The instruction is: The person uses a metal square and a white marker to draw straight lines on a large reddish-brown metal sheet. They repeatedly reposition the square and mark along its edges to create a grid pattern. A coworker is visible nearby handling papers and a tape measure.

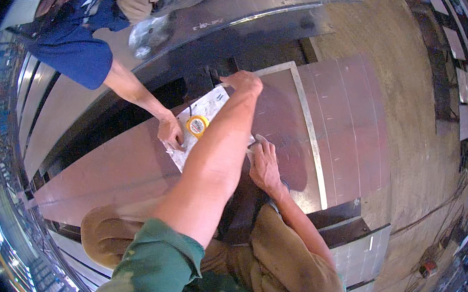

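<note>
In the head view a white paper sheet point(205, 116) lies flat on a smooth reddish-brown steel plate point(126, 170); the left hand point(243, 82) presses its far corner, fingers curled; the right hand point(264, 164) rests open on its near edge; a co-worker's hand point(170, 132) pins the sheet beside a round yellow tape measure point(197, 125); the left forearm hides part of the sheet.

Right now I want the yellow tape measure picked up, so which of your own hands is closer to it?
Left. The left hand rests at the paper sheet's far edge, just beyond the yellow tape measure. The right hand presses the paper's opposite edge, farther off.
</note>
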A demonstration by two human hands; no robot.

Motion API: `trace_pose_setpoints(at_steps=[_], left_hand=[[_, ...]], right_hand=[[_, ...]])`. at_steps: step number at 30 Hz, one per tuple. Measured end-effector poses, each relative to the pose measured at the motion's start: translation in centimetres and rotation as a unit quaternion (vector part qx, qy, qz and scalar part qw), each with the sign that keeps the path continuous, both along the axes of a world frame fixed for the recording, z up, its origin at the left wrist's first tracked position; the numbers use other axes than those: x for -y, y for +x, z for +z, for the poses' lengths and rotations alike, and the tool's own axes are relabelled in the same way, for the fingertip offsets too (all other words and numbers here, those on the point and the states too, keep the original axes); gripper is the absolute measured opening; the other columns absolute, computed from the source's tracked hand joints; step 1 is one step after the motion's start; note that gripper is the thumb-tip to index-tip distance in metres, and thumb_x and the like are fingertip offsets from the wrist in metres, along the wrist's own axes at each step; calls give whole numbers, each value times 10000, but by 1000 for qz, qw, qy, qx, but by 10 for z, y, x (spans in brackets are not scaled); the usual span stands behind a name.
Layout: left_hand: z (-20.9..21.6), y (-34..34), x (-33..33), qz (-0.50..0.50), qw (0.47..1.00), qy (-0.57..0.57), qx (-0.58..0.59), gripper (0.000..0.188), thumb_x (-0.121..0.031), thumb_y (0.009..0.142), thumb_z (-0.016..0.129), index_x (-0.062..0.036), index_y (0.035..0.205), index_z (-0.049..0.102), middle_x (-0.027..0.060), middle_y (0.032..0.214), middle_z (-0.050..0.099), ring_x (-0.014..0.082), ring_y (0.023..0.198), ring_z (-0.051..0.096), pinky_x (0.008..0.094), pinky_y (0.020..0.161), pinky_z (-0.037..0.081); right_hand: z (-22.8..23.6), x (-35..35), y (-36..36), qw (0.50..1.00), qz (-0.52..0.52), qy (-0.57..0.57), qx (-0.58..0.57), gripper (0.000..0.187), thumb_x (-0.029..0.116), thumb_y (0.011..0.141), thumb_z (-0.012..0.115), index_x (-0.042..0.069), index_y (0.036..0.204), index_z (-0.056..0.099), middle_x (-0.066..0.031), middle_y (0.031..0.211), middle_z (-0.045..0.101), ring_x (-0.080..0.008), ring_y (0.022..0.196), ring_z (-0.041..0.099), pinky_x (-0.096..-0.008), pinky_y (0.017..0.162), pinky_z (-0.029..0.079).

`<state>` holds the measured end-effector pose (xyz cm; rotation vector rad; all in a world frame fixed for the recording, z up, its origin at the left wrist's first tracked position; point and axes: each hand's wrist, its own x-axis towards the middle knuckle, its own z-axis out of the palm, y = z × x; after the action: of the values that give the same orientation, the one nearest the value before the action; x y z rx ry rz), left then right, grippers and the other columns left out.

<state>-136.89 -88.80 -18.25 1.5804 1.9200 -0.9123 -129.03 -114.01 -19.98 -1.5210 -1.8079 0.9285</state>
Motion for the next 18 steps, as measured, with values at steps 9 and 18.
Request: trace_pose_setpoints(at_steps=[9,18], left_hand=[[-16,3,5,29,998,53,-31,499,-275,898,556,-63,1349,532,182,1440,451,387,1341,411,636,1115,205],[-12,0,2,3,999,8,-33,559,-332,950,455,3,1398,454,208,1479,386,397,1369,365,630,1125,172]], right_hand=[[6,15,-9,1000,20,-7,10,232,69,873,534,-32,1074,479,-314,1387,373,-476,1188,410,-541,1011,357],[10,18,-5,1000,-8,1,18,165,70,871,540,-14,1010,515,-317,1337,419,-473,1135,440,-538,982,373]])
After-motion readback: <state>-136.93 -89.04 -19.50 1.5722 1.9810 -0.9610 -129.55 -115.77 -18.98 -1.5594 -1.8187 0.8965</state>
